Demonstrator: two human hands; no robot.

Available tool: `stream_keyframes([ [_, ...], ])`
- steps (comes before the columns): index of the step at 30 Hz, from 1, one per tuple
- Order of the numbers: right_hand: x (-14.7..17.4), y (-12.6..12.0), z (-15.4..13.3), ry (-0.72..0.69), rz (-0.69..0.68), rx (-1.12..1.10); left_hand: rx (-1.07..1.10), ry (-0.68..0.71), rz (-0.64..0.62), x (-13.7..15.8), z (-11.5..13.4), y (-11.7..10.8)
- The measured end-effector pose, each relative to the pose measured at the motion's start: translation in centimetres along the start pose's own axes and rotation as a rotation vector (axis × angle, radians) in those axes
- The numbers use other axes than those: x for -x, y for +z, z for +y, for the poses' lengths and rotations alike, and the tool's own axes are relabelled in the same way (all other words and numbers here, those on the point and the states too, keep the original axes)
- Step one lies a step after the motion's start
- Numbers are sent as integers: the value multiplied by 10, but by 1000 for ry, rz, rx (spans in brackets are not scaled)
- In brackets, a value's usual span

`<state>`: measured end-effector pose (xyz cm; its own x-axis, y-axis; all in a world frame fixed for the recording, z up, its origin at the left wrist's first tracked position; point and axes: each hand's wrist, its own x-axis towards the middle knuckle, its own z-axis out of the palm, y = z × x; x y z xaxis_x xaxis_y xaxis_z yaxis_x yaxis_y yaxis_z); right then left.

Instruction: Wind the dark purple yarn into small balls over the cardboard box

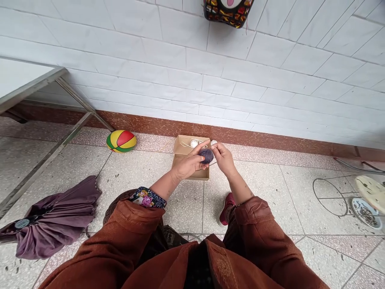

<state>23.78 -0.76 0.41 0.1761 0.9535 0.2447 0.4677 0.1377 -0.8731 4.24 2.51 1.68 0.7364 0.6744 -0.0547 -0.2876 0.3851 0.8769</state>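
A small dark purple-grey ball of yarn (206, 155) rests in my left hand (190, 163), whose fingers curl around it. Right beside the ball, my right hand (223, 159) is closed in a pinch at its upper right side. A thin dark strand shows between the ball and that hand; the fingertips partly hide it. Below both hands an open cardboard box (180, 141) lies on the floor against the wall. One white ball of yarn (194, 142) with loose strands sits in its upper part. Another small white round thing (213, 142) shows just behind my right fingertips.
A striped ball (121, 141) lies left of the box, near a metal-legged table (60, 74). A folded purple umbrella (60, 218) is on the floor at left. To the right are a wire stand (330, 197) and a bowl (356, 204). A dark patterned bag (224, 15) hangs above.
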Motion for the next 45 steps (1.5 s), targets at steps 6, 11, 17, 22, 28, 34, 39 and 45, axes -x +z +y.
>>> stream_keyframes([
  [6, 3, 7, 7, 38, -54, 42, 131, -28, -25, -2, 2, -1],
  [11, 3, 9, 1, 86, -66, 71, 118, 40, 25, 0, 7, -3],
  [17, 11, 7, -8, 8, -269, -33, -185, 127, 251, -10, 10, -17],
  [22, 13, -11, -17, 34, -298, -338, -519, 144, 309, -16, -2, -17],
  [28, 3, -19, -8, 87, -46, -359, -376, 80, 21, -8, -7, -8],
  [34, 4, 0, 7, 128, -89, -170, -115, 98, 62, -9, -4, -6],
  [39, 11, 8, 3, 102, -182, -26, -121, 158, 196, -17, -1, -9],
  [45, 18, -11, -15, 79, -329, -273, -497, 220, 362, -18, 3, -18],
])
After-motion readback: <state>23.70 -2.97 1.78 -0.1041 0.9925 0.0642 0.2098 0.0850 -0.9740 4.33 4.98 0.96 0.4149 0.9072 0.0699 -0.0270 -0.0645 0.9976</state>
